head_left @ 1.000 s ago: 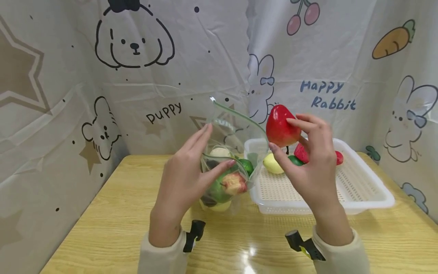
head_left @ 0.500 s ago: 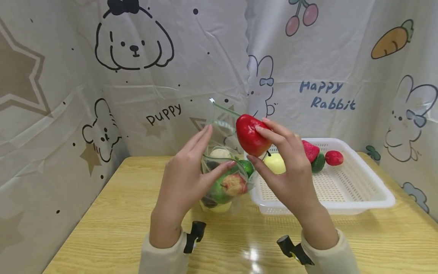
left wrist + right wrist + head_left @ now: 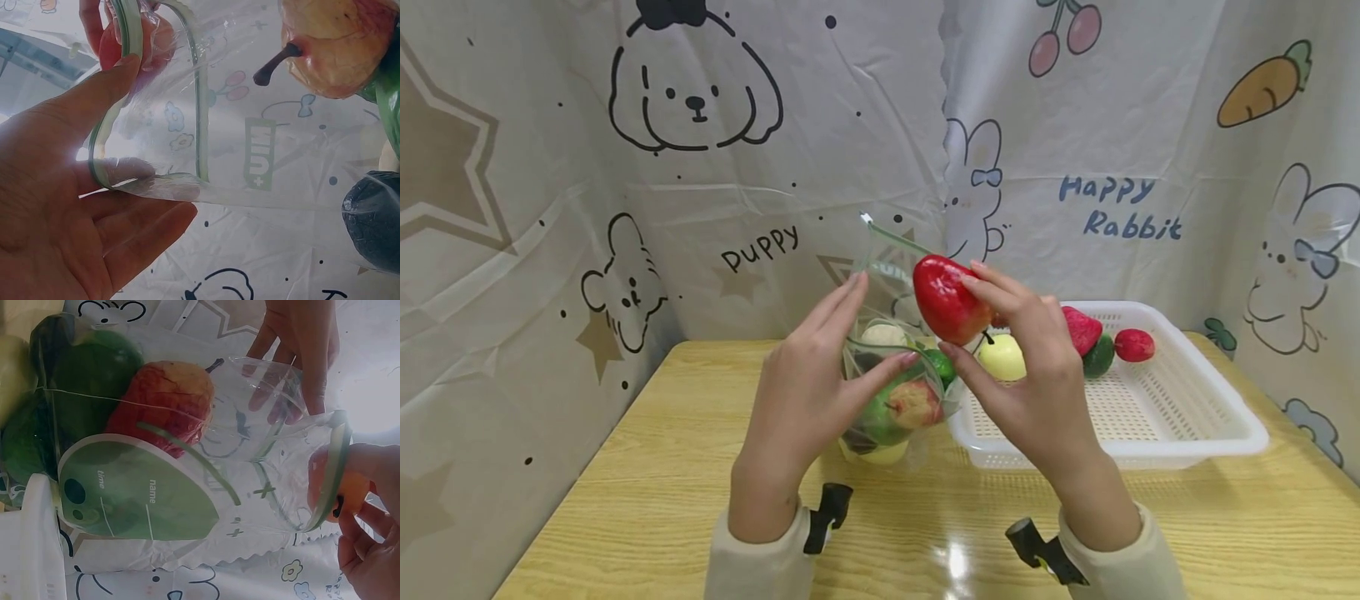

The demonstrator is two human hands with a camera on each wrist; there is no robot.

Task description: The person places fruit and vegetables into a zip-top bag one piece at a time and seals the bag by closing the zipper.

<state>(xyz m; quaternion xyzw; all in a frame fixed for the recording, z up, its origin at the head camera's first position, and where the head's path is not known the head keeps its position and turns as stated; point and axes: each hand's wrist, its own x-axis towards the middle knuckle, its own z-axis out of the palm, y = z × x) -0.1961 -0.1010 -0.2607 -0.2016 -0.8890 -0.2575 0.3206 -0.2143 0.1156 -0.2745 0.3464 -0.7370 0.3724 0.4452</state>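
Note:
My left hand [image 3: 805, 383] holds the mouth of a clear green-edged zip bag [image 3: 259, 156], thumb over the near rim and fingers spread at the far left side. Inside the bag lie a red-and-yellow fruit [image 3: 916, 404] with a dark stem, green fruit [image 3: 94, 375], a dark round one [image 3: 375, 219] and a pale one [image 3: 883, 335]. My right hand [image 3: 1037, 367] pinches a glossy red apple [image 3: 951, 300] between thumb and fingers, its dark stem pointing down and right. The apple is right at the bag's mouth, overlapping the rim in the right wrist view.
A white plastic basket [image 3: 1195, 446] stands to the right on the wooden table [image 3: 647, 467]. It holds a yellow fruit [image 3: 1002, 358], a red piece [image 3: 1081, 329], a dark green one [image 3: 1099, 357] and a small red one [image 3: 1135, 344]. Printed curtains [image 3: 715, 200] enclose the back and sides.
My right hand has carried the red apple left and slightly down, from over the basket to the bag's mouth, and hardly moved in the last half second. My left hand stays put.

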